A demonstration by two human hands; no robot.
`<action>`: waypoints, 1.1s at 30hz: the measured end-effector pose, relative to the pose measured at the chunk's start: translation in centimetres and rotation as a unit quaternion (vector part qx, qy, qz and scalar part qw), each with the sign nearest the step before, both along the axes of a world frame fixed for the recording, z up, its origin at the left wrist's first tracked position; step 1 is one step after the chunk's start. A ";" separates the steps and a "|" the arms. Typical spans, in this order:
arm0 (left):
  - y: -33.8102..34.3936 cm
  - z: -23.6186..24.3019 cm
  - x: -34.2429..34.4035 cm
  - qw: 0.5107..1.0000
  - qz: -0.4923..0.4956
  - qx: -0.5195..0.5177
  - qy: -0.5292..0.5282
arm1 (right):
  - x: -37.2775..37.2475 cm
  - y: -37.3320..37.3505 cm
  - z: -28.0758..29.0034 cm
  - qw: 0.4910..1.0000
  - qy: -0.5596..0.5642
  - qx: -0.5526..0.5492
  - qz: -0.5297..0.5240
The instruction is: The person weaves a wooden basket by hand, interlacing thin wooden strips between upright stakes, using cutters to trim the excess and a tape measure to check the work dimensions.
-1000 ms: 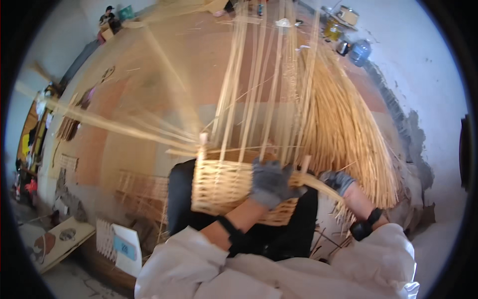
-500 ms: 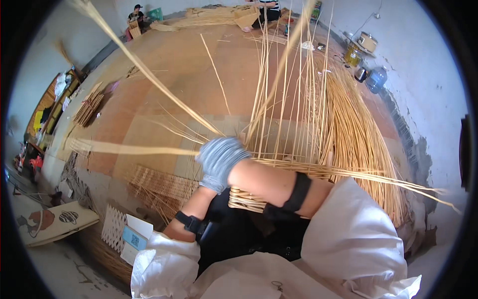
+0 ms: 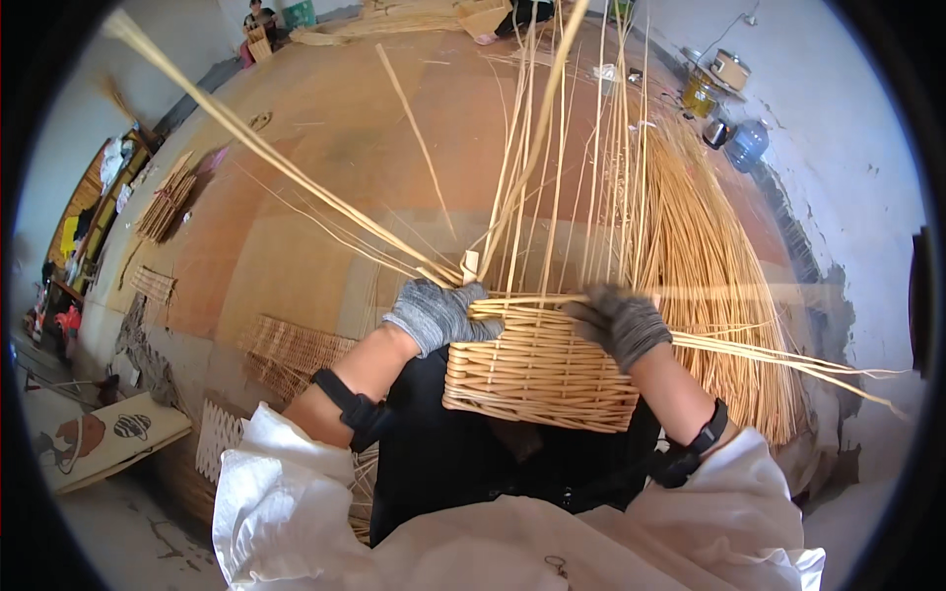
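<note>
The woven basket (image 3: 540, 369) sits in the middle of the frame, propped on the person's dark trousers (image 3: 429, 463) with one broad wall turned toward the camera; the lap probably serves as a bench, bringing the upper edge within easy reach of both hands.

The left hand (image 3: 439, 315), in a grey knitted glove, is curled around the basket's upper left corner, fingers bent over the rim and lying against the wall. Such a grip looks meant to steady the work, since a corner gives a firm hold. Just above it a short wooden peg (image 3: 471, 264) stands at that corner, perhaps to hold its shape.

The right hand (image 3: 623, 323), gloved in darker grey, is half closed over the rim near the upper right corner, fingers pointing left (they are slightly blurred, so I cannot tell whether they pinch a rod or merely press on the edge).

Long upright rods (image 3: 557, 187) rise behind the rim toward the top of the frame, apparently left uncut. Other loose rods (image 3: 778, 358) run out past the right hand toward the right edge. A thick bundle of rods (image 3: 705, 266) lies right of centre, near the right hand, a handy spot for a supply.
</note>
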State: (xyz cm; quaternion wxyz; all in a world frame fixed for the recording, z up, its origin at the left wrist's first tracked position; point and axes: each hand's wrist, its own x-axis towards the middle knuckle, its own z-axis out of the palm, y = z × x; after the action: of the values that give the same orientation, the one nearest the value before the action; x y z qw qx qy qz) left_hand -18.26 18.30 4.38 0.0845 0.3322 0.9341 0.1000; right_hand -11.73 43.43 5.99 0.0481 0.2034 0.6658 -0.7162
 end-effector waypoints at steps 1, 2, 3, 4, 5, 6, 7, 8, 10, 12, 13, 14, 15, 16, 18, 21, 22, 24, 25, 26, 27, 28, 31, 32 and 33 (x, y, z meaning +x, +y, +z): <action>0.1 1.3 0.9 1.000 0.012 0.011 -0.010 | 0.4 1.2 -1.5 0.990 -0.095 -0.096 -0.034; 0.4 2.7 1.8 0.999 0.017 0.046 -0.010 | 0.4 2.2 -2.8 0.961 -0.188 -0.185 -0.085; 0.6 4.0 3.2 0.996 0.070 0.042 -0.030 | 0.4 3.1 -3.4 0.966 -0.166 -0.176 -0.096; 0.8 5.2 4.5 0.987 0.117 0.089 -0.058 | 0.5 3.3 -3.8 0.963 -0.151 -0.204 -0.088; 1.3 6.2 5.7 0.970 0.168 0.160 -0.072 | 0.4 3.3 -3.8 0.964 -0.148 -0.202 -0.089; 1.7 6.8 6.1 0.943 0.235 0.220 -0.081 | 0.6 2.9 -3.4 0.965 -0.128 -0.212 -0.083; 3.0 6.9 6.1 0.916 0.186 0.350 -0.062 | 0.7 2.5 -2.9 0.960 -0.128 -0.235 -0.076; 4.1 6.3 5.6 0.951 0.151 0.266 -0.046 | 0.9 2.2 -2.2 0.959 -0.133 -0.237 -0.085; 6.2 4.5 2.1 0.979 0.129 0.112 -0.114 | 1.0 1.8 -1.1 0.975 -0.115 -0.182 -0.051; 6.9 2.1 -1.3 0.939 0.120 0.046 -0.318 | 0.0 1.9 -0.9 0.979 -0.142 -0.143 -0.008; 7.1 0.6 -1.3 0.949 0.122 0.048 -0.287 | -1.2 2.1 -0.8 0.979 -0.069 0.158 0.109; 6.9 -0.4 -1.6 0.988 -0.076 -0.120 -0.066 | -2.7 2.5 -1.0 0.879 0.001 0.413 0.238; 7.2 -1.2 -1.5 0.994 0.045 0.010 -0.102 | -4.6 2.4 -1.4 0.696 0.071 0.645 0.307; 7.3 -1.6 -1.1 0.978 0.161 0.053 -0.118 | -7.2 1.7 -1.8 0.776 0.181 0.564 0.217; 7.7 -1.6 0.1 0.942 0.280 0.156 -0.103 | -10.2 0.6 -2.0 0.800 0.272 0.527 0.089; 7.8 0.0 1.7 0.943 0.294 0.092 -0.130 | -10.1 0.5 -0.2 0.705 0.256 0.652 0.115; 7.7 0.6 2.1 0.948 0.277 0.077 -0.139 | -9.2 0.8 0.8 0.675 0.250 0.689 0.091; 7.2 1.5 3.0 0.966 0.222 0.071 -0.111 | -2.6 2.3 0.9 0.964 0.238 0.116 -0.023; 6.9 1.8 3.1 0.967 0.210 0.084 -0.118 | 0.8 3.3 0.6 0.964 0.202 -0.117 -0.128; 6.8 2.0 3.3 0.965 0.207 0.056 -0.149 | 3.4 3.1 -0.6 0.932 0.284 -0.217 -0.051; 6.6 2.1 3.3 0.957 0.218 0.067 -0.179 | 5.0 3.7 -1.7 0.914 0.312 -0.260 -0.019; 6.7 2.3 3.1 0.973 0.180 0.073 -0.127 | 6.1 4.1 -3.1 0.919 0.293 -0.261 -0.034; 7.4 2.5 1.6 0.844 0.214 0.263 -0.416 | 6.0 5.3 -6.4 0.924 0.263 -0.268 -0.068; 8.0 2.4 1.0 0.823 0.263 0.270 -0.425 | 5.7 5.6 -7.0 0.933 0.221 -0.264 -0.101; 8.5 2.4 0.1 0.829 0.290 0.227 -0.420 | 4.8 5.5 -7.2 0.932 0.204 -0.276 -0.116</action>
State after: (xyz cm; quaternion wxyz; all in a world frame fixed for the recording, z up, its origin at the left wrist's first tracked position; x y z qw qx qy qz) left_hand -18.16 26.77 6.80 0.3579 -0.0188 0.8127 0.4594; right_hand -6.95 48.94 -1.25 -0.1178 0.1072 0.4088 -0.8986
